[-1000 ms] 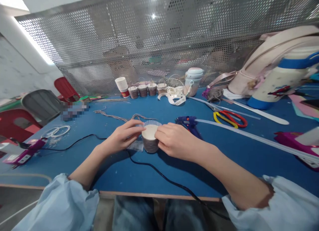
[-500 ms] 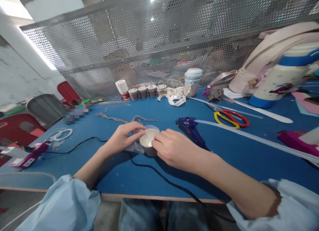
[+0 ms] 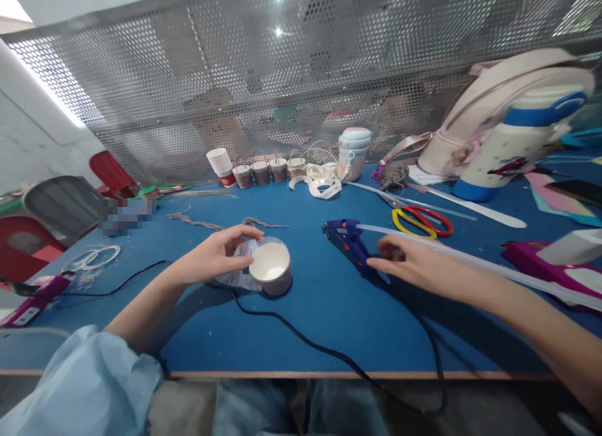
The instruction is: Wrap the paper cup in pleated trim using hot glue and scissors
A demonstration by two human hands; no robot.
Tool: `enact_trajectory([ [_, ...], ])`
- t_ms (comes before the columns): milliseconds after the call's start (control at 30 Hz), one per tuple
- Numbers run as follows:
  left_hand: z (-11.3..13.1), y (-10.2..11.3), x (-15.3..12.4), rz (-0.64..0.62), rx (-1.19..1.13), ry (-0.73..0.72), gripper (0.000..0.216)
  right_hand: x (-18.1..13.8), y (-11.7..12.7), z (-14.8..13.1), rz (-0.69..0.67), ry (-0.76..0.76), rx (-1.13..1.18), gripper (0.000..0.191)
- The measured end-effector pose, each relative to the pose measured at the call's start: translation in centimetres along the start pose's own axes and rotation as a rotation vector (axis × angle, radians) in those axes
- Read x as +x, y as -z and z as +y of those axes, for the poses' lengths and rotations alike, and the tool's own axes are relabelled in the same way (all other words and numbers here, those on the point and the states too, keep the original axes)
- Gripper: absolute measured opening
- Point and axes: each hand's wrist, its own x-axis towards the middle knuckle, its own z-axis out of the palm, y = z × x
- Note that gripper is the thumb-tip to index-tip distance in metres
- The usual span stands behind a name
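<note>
A paper cup point(image 3: 273, 279) with a greyish wrapped outside and a white inside stands upright on the blue table. My left hand point(image 3: 214, 255) is at its left side, thumb and forefinger apart by the rim; whether the thumb touches it I cannot tell. Clear crinkled plastic point(image 3: 242, 280) lies partly under that hand and behind the cup. To the right lies a blue hot glue gun point(image 3: 345, 238) with a long translucent glue stick point(image 3: 470, 258) in its back. My right hand point(image 3: 416, 263) is at the gun's handle, fingers apart and not closed round it.
A black cord point(image 3: 301, 339) runs across the table's front. Grey twine point(image 3: 202, 221) lies behind my left hand. Scissors point(image 3: 421, 223) lie behind the glue stick. Along the mesh panel stand stacked paper cups point(image 3: 220, 166), several wrapped cups point(image 3: 260, 172) and a bottle point(image 3: 498, 150).
My right hand has let go of the cup and moved right to the glue gun's handle. My left hand has stayed beside the cup. The view has shifted slightly.
</note>
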Motion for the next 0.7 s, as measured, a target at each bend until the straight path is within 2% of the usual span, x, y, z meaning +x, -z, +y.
enact_trajectory([
  [67, 0.1, 0.2, -0.4, -0.020, -0.012, -0.001, 0.040, 1.8, -0.4, 0.5, -0.009, -0.012, 0.060, 0.048],
  [167, 0.1, 0.0, -1.1, -0.018, -0.010, 0.014, 0.042, 3.7, -0.6, -0.1, -0.040, 0.049, 0.103, 0.044],
  [267, -0.2, -0.5, -1.8, 0.026, 0.054, 0.008, 0.048, 4.4, -0.7, -1.3, -0.039, 0.087, 0.125, 0.039],
  [367, -0.7, -1.0, -2.2, 0.102, 0.176, -0.073, 0.056, 4.6, -1.2, -2.0, -0.052, 0.023, 0.191, 0.035],
  [567, -1.1, -0.6, -1.5, 0.160, 0.293, -0.259, 0.030, 4.7, -2.8, -2.8, 0.006, -0.144, 0.411, 0.028],
  [700, -0.9, 0.1, -0.5, 0.161, 0.239, -0.309, 0.022, 3.9, -1.8, -4.1, 0.037, -0.157, 0.577, 0.027],
])
